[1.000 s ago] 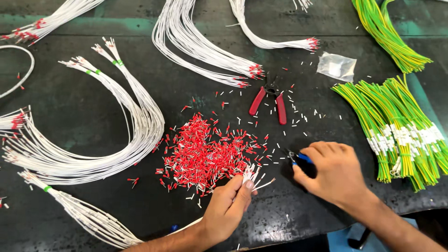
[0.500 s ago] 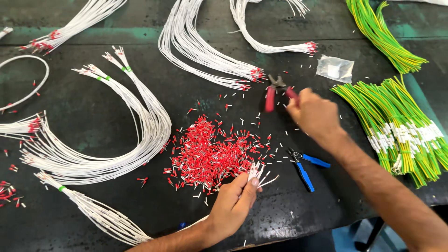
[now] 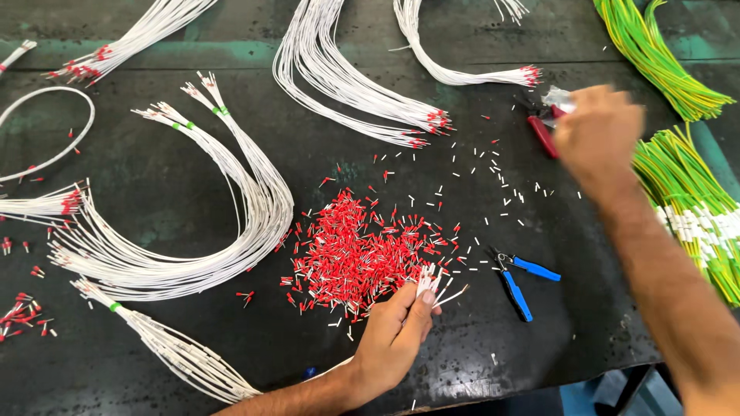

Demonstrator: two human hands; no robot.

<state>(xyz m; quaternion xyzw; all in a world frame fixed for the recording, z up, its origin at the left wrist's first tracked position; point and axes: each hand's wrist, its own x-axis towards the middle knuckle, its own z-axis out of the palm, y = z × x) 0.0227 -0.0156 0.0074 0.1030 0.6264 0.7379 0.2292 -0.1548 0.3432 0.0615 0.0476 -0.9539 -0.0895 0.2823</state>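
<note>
At the far right of the dark tabletop (image 3: 154,192), the right hand (image 3: 597,135) now sits over the red-handled pliers (image 3: 542,131), having left the blue-handled cutters (image 3: 518,279) it covered a second ago; those cutters lie released on the surface, just right of the left hand's fingers (image 3: 420,304). Half a second earlier the same hand was only arriving at the red tool; here its fingers curl down over the handles beside a small clear plastic bag (image 3: 556,96), though motion blur hides whether they have closed on anything. The left hand (image 3: 397,335) has stayed put at the near edge of the pile of red ferrules (image 3: 354,254), its fingers pinched around a small bunch of white wire ends (image 3: 435,286) that fan out just past the fingertips. Judged from that swap, the blue tool's part appears finished and the red one is being taken up for the held wires. Bundles of white wires (image 3: 254,208) curve away to the left of the holding fingers, and green-and-yellow wire bundles (image 3: 690,208) lie beyond the right forearm, with white insulation scraps (image 3: 501,185) scattered between the two hands.
</note>
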